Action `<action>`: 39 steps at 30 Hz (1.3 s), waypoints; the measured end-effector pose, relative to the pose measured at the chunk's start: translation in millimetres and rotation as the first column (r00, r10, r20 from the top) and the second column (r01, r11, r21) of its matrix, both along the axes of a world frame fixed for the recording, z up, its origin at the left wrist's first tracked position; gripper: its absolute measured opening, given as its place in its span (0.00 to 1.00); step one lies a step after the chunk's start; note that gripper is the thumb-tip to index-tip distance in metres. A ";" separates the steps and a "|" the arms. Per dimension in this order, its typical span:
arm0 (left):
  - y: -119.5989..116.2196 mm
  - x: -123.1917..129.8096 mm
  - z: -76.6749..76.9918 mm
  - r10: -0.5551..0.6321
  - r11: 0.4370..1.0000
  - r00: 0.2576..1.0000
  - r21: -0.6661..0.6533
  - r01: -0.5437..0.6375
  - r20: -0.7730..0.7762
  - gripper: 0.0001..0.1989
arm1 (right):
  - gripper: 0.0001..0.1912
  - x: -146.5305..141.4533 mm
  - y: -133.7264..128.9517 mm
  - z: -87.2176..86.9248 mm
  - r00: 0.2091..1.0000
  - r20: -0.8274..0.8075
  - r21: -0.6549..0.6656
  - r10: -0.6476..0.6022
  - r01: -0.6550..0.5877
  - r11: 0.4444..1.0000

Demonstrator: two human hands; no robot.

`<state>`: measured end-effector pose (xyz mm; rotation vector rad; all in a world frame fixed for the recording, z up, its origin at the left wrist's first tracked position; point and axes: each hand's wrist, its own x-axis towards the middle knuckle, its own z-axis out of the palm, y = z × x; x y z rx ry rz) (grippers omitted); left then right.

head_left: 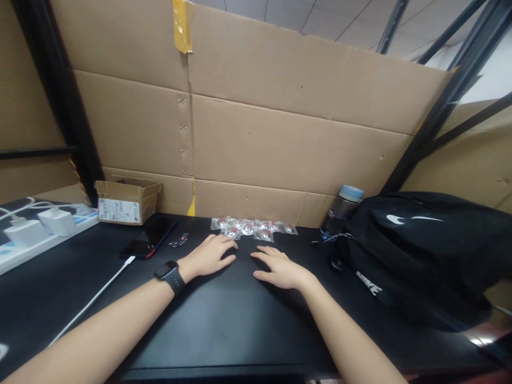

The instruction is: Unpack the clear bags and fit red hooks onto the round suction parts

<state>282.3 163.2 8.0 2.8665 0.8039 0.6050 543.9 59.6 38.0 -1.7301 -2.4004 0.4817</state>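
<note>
My left hand rests palm down on the black tabletop, its fingers stretched forward and its thumb apart; a dark watch is on that wrist. Opposite it, my right hand lies flat too, fingers spread and holding nothing. A gap of bare table separates the two hands. Just beyond the fingertips sits a row of several small clear plastic packets, each with a round silvery piece and a bit of red inside. Neither hand visibly grips a packet. What the silvery pieces are is too small to tell.
Left of me are a phone on a white cable, a small trinket, an open cardboard box and a white power strip. On the right stand a bottle and a black bag. A cardboard wall closes the back.
</note>
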 end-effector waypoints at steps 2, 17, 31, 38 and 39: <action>7.5 1.0 -0.2 0.061 0.996 0.997 0.069 -0.063 0.037 0.16 | 0.31 0.9 0.8 -1.2 1.000 -0.013 0.025 0.009 -0.009 1.000; -13.2 13.5 6.0 -0.029 0.999 0.980 -0.019 0.034 0.195 0.12 | 0.19 -22.5 4.6 -1.8 0.969 -0.228 0.419 0.095 0.010 0.908; -31.7 18.5 6.9 -0.093 0.942 0.961 -0.289 0.170 0.262 0.39 | 0.15 -21.0 8.6 2.3 0.874 -0.484 0.391 0.051 0.164 0.906; -29.8 20.3 6.3 -0.135 0.895 0.939 -0.367 0.252 0.316 0.35 | 0.17 -16.1 12.2 2.6 0.721 -0.692 0.387 0.021 0.346 0.855; -29.4 20.2 6.4 -0.129 0.895 0.941 -0.372 0.246 0.313 0.33 | 0.17 -15.5 12.5 3.1 0.703 -0.711 0.388 0.019 0.370 0.844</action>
